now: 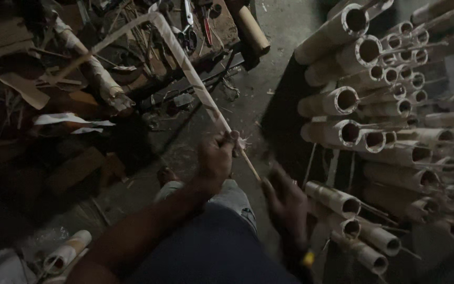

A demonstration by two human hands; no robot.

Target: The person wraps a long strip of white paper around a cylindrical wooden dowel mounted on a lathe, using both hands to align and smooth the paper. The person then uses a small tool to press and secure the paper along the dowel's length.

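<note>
The left hand [215, 158] is clenched round a long pale stick [195, 87] whose axis climbs up-left from that fist toward the cluttered table [222, 31], while the right hand [286, 202], blurred, seemingly loosely curled, meets its lower-right tip.

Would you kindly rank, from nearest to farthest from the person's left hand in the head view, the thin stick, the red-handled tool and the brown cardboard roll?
Measured from the left hand:
1. Thin stick, gripped in that hand and running up-left.
2. Red-handled tool, far up on the cluttered bench.
3. Brown cardboard roll, top centre, about as far as the tool; too close to call.
</note>
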